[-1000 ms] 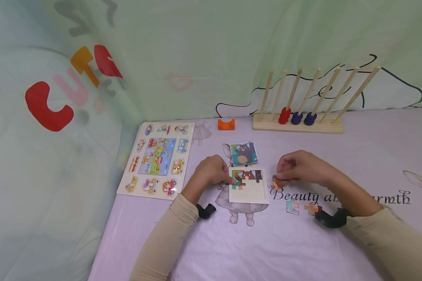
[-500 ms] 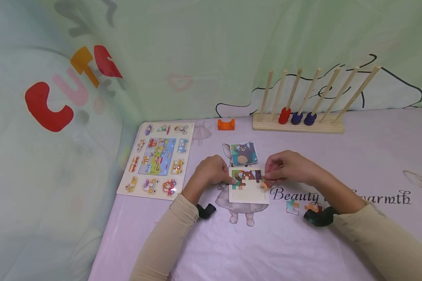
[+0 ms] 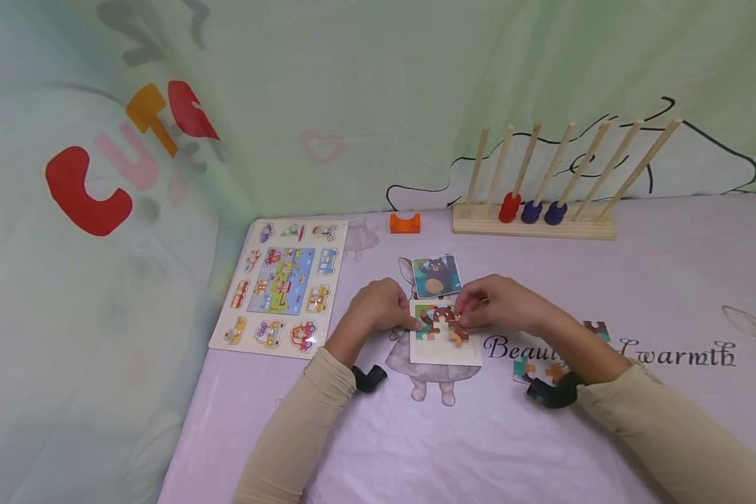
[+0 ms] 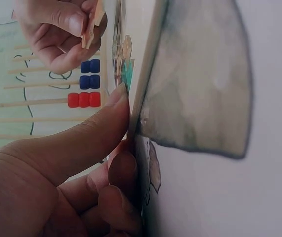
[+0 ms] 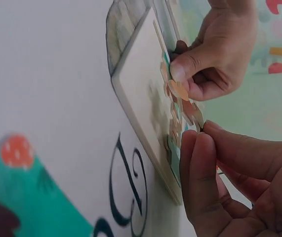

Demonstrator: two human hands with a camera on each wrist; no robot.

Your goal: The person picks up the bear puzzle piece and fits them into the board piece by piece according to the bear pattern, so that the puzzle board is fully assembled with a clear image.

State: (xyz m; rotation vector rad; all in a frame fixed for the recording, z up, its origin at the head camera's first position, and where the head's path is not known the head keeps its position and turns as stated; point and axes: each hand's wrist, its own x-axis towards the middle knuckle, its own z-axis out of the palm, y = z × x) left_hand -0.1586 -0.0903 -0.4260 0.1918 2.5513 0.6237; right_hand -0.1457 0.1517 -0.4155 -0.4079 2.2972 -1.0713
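Your left hand [image 3: 380, 305] pinches the puzzle tray [image 3: 444, 353] at its left edge, your right hand [image 3: 502, 304] a puzzle piece [image 3: 459, 334] above it. Apparent step: placement; next move likely needs alignment, then lowering.

Brown-and-orange puzzle piece [image 3: 458, 334], cream puzzle board [image 3: 437, 353], red beads [image 3: 510, 208], blue beads [image 3: 531, 213], orange block [image 3: 405, 226], lilac cloth [image 3: 479, 448] — black-lettered

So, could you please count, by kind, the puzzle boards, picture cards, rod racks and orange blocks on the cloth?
Puzzle boards: 2 (pale squarish wooden bear board, pale rectangular vehicle board)
Picture cards: 1 (squarish coloured bear card)
Rod racks: 1 (pale wooden rack with beads)
Orange blocks: 1 (small scooped block)
Total: 5
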